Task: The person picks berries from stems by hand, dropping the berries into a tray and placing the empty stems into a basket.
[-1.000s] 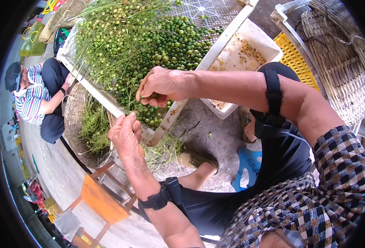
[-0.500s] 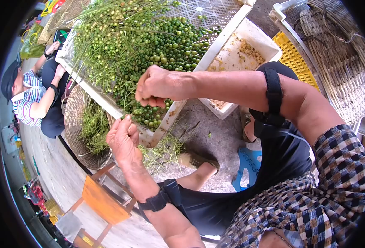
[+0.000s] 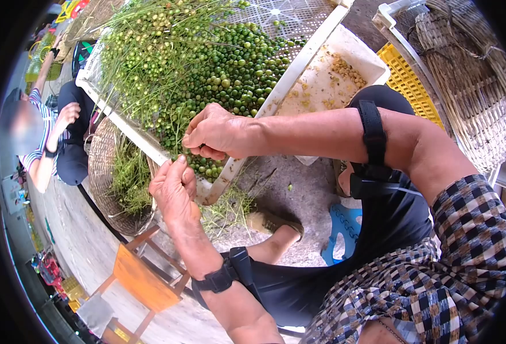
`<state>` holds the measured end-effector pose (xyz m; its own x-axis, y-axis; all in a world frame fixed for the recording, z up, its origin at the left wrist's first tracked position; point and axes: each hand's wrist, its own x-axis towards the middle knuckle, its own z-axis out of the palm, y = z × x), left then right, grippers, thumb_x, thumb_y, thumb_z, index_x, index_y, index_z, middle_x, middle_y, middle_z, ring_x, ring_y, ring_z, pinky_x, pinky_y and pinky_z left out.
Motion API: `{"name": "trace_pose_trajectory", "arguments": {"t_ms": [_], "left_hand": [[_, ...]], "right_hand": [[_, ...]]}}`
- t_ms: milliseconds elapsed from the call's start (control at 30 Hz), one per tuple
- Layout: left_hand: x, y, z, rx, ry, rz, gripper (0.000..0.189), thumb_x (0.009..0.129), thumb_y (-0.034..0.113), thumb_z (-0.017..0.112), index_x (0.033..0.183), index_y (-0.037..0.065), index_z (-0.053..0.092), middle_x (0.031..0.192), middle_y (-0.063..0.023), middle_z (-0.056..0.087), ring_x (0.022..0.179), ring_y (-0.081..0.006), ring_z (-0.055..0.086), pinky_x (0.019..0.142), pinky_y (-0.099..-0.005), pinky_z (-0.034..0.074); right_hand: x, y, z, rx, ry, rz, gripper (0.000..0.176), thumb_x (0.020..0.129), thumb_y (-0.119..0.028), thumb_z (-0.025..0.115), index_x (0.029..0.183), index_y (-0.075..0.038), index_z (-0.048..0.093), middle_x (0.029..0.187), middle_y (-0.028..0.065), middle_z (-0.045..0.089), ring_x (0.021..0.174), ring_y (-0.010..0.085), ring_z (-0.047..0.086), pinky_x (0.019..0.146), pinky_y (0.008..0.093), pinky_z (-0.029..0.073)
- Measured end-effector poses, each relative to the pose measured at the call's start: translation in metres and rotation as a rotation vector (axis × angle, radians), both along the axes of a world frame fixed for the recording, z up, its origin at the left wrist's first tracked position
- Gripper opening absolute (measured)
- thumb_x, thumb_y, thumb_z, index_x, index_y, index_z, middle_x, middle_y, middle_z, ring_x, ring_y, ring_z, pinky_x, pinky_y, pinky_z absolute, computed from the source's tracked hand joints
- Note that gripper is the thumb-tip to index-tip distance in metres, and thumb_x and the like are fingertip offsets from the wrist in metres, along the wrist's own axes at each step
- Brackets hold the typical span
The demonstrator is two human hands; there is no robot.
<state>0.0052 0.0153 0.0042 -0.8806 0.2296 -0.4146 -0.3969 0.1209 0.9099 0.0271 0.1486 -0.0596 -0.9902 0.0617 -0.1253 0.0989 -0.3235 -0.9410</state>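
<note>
My left hand (image 3: 175, 186) is just outside the near corner of a white plastic tray (image 3: 218, 184), thumb and fingers pinched together. Whatever sits between its fingertips is too small to make out. Over that corner, very close to the left fingertips, my right hand (image 3: 215, 132) has its fingers curled inward, and their contents are hidden. Loose round green fruits (image 3: 236, 80) fill the tray's middle. Thin green stalks with small round fruits still on them (image 3: 150, 63) are heaped along its left side.
A white bin (image 3: 327, 80) with yellowish bits is beside the tray, near a yellow crate (image 3: 408, 80). A wicker basket (image 3: 101, 172) holds bare stalks (image 3: 132, 183). An orange-seated chair (image 3: 144, 278) stands at lower left. Another person (image 3: 41, 132) sits at far left.
My right hand has moved slightly down and left, closer to my left hand, which has barely shifted. The other person has turned and stretched one arm up toward a yellow-green mesh bag.
</note>
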Motion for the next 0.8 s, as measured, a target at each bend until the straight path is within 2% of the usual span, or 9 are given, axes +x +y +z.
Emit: {"name": "trace_pose_trajectory", "arguments": {"t_ms": [67,167,200,467,567,600,633,700,800], "left_hand": [[0.002,-0.001,-0.003,-0.009,0.034,-0.019,0.013,0.076,0.006,0.057,0.066,0.005,0.049,0.049,0.0033,0.041,0.036,-0.0015,0.032,0.032,-0.0154,0.017],[0.001,-0.004,-0.007,-0.017,0.081,-0.055,0.014,0.076,0.005,0.057,0.065,0.005,0.049,0.049,0.0037,0.041,0.037,-0.0016,0.032,0.032,-0.0154,0.017],[0.001,-0.004,-0.007,-0.016,0.086,-0.069,0.013,0.076,0.004,0.057,0.065,0.005,0.05,0.049,0.0038,0.041,0.037,-0.0017,0.032,0.032,-0.0154,0.018],[-0.002,-0.004,-0.007,-0.008,-0.008,-0.008,0.01,0.076,0.006,0.057,0.069,0.004,0.051,0.049,0.0023,0.043,0.035,-0.0022,0.032,0.031,-0.0157,0.017],[-0.003,-0.006,-0.007,-0.012,-0.017,0.019,0.009,0.076,0.006,0.057,0.069,0.004,0.051,0.049,0.0019,0.043,0.034,-0.0023,0.032,0.031,-0.0157,0.017],[-0.003,-0.006,-0.006,-0.005,-0.023,0.031,0.009,0.076,0.006,0.057,0.07,0.004,0.052,0.048,0.0018,0.043,0.034,-0.0024,0.032,0.031,-0.0157,0.017],[-0.003,-0.005,-0.005,-0.006,-0.022,0.033,0.009,0.076,0.006,0.057,0.07,0.004,0.052,0.048,0.0018,0.043,0.034,-0.0024,0.032,0.031,-0.0157,0.017],[-0.001,-0.003,-0.004,-0.04,-0.006,0.021,0.01,0.077,0.006,0.056,0.068,0.004,0.051,0.048,0.0022,0.043,0.034,-0.002,0.031,0.031,-0.0155,0.017],[0.003,0.0,-0.002,-0.122,0.075,-0.076,0.013,0.077,0.007,0.056,0.065,0.005,0.051,0.048,0.0033,0.043,0.034,-0.0014,0.031,0.032,-0.0153,0.017]], "right_hand": [[0.001,-0.001,0.004,0.142,-0.032,-0.043,0.011,0.068,-0.008,0.058,0.063,0.002,0.057,0.051,0.0024,0.05,0.042,0.009,0.045,0.034,0.0238,0.033],[0.008,0.012,0.035,1.053,0.299,0.15,0.006,0.063,-0.003,0.055,0.064,0.002,0.057,0.054,0.0143,0.055,0.051,0.0269,0.056,0.045,0.0349,0.042],[0.011,0.013,0.043,1.098,0.239,0.206,0.006,0.061,-0.003,0.055,0.063,0.001,0.057,0.059,0.0193,0.055,0.059,0.0335,0.057,0.049,0.0379,0.044],[0.01,0.023,0.036,1.272,0.028,0.116,0.009,0.063,-0.012,0.057,0.066,-0.004,0.06,0.061,0.0144,0.058,0.06,0.0303,0.059,0.051,0.0386,0.046],[0.013,0.025,0.037,1.387,0.126,0.102,0.01,0.063,-0.014,0.059,0.066,-0.005,0.061,0.062,0.0139,0.059,0.06,0.0308,0.059,0.05,0.0393,0.045],[0.015,0.02,0.038,1.398,0.212,-0.028,0.01,0.062,-0.015,0.062,0.065,-0.005,0.06,0.062,0.0143,0.058,0.06,0.0292,0.059,0.051,0.0382,0.045],[0.017,0.014,0.039,1.397,0.214,-0.027,0.01,0.062,-0.015,0.062,0.065,-0.005,0.06,0.062,0.0143,0.058,0.06,0.0292,0.059,0.051,0.0382,0.045],[0.023,0.005,0.057,1.122,0.024,-0.041,0.011,0.058,-0.013,0.064,0.064,-0.005,0.06,0.061,0.0141,0.057,0.061,0.0272,0.059,0.053,0.0373,0.045],[0.017,-0.003,0.036,0.929,0.174,-0.142,0.008,0.058,-0.008,0.061,0.064,-0.003,0.059,0.061,0.0136,0.057,0.061,0.0259,0.059,0.054,0.0352,0.045]]}}
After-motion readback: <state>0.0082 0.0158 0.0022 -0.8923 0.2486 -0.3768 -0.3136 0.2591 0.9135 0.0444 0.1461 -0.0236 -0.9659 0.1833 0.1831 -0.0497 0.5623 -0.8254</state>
